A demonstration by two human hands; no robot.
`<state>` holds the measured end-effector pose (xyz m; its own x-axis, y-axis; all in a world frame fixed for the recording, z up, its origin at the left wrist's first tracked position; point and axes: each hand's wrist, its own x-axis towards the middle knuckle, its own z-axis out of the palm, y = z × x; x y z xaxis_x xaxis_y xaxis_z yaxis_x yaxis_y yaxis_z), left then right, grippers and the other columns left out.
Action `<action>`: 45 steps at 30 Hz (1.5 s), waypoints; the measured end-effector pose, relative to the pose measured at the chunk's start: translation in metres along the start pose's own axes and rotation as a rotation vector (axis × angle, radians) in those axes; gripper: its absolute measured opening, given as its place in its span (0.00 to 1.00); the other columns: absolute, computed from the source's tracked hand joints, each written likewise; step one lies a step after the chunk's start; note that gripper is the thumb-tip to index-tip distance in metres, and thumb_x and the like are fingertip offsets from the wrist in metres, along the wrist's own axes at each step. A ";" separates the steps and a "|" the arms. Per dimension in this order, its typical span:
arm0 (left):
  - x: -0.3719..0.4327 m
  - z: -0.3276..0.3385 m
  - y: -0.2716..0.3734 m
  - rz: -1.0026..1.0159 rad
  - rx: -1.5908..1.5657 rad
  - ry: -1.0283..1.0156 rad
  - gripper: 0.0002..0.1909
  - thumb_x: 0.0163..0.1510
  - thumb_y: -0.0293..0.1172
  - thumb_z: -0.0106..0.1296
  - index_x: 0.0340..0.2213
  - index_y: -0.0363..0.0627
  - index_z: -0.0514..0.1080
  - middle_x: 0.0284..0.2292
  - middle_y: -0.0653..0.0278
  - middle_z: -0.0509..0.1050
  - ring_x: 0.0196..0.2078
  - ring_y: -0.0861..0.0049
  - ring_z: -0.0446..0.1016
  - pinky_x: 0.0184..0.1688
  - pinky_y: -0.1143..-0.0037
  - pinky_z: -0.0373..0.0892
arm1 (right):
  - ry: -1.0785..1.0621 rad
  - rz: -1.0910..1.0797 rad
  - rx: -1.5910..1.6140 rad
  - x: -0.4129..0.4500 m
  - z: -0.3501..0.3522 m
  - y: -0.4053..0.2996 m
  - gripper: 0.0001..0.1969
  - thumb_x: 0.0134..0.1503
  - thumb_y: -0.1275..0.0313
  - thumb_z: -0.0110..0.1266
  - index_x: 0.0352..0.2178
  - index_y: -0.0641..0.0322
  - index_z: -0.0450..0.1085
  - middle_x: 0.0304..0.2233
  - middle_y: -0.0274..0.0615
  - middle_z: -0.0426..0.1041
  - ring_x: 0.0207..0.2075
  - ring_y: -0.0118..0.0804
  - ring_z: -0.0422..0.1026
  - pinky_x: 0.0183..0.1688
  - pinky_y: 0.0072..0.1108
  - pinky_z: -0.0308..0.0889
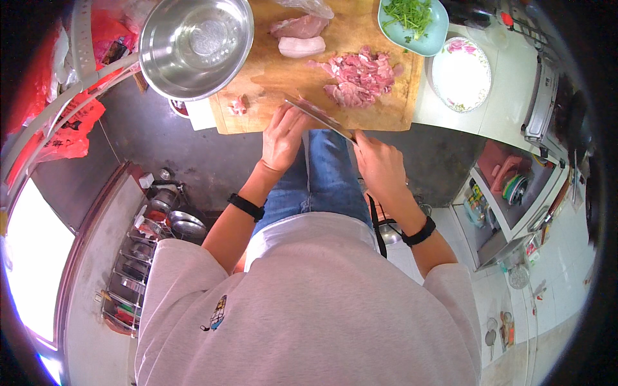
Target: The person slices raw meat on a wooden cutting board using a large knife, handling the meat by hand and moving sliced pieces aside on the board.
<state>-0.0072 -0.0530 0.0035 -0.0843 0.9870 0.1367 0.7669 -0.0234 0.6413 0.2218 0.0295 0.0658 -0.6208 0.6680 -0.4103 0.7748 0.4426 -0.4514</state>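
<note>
My right hand [381, 161] grips a kitchen knife [322, 119] near the front edge of a wooden cutting board [270, 103]. The blade slants up and leftward, with a strip of raw meat [304, 102] partly visible behind it. My left hand [284, 137] is at the blade's far end, fingers bent; whether they hold meat or rest on the blade is hidden. A pile of cut raw meat [364, 77] lies to the right on the board. Farther back are a larger piece of meat [304, 26] and a pale fatty slab [301, 47]. A small scrap [238, 105] sits at left.
A steel basin [193, 72] overlaps the board's left side. A light-blue dish [434, 42] of chopped green herbs [409, 17] overlaps its back right corner. Beside it stands a white floral-rimmed plate [461, 75]. Red plastic bags [72, 128] are at far left.
</note>
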 end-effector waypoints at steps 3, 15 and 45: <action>0.003 0.000 0.003 -0.015 0.000 0.044 0.16 0.44 0.15 0.57 0.38 0.37 0.79 0.40 0.54 0.78 0.48 0.52 0.78 0.49 0.62 0.77 | -0.073 0.027 -0.021 -0.008 -0.007 0.006 0.12 0.62 0.70 0.55 0.47 0.56 0.71 0.24 0.47 0.77 0.24 0.53 0.79 0.25 0.40 0.75; 0.002 0.005 -0.001 -0.028 -0.032 0.064 0.15 0.43 0.15 0.58 0.36 0.38 0.79 0.36 0.55 0.77 0.44 0.53 0.78 0.46 0.63 0.77 | -0.015 -0.070 0.071 0.052 0.012 -0.018 0.12 0.63 0.70 0.56 0.46 0.61 0.70 0.26 0.53 0.77 0.27 0.59 0.78 0.29 0.43 0.73; -0.002 -0.001 -0.005 0.015 -0.018 0.057 0.21 0.45 0.20 0.55 0.44 0.41 0.79 0.47 0.58 0.78 0.51 0.57 0.76 0.53 0.65 0.75 | -0.118 0.312 0.714 0.052 -0.023 0.056 0.16 0.61 0.64 0.66 0.36 0.71 0.80 0.22 0.33 0.75 0.25 0.20 0.67 0.27 0.22 0.63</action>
<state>-0.0113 -0.0553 0.0006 -0.1092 0.9759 0.1889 0.7572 -0.0415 0.6519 0.2354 0.1029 0.0378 -0.4269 0.6125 -0.6653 0.6757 -0.2729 -0.6848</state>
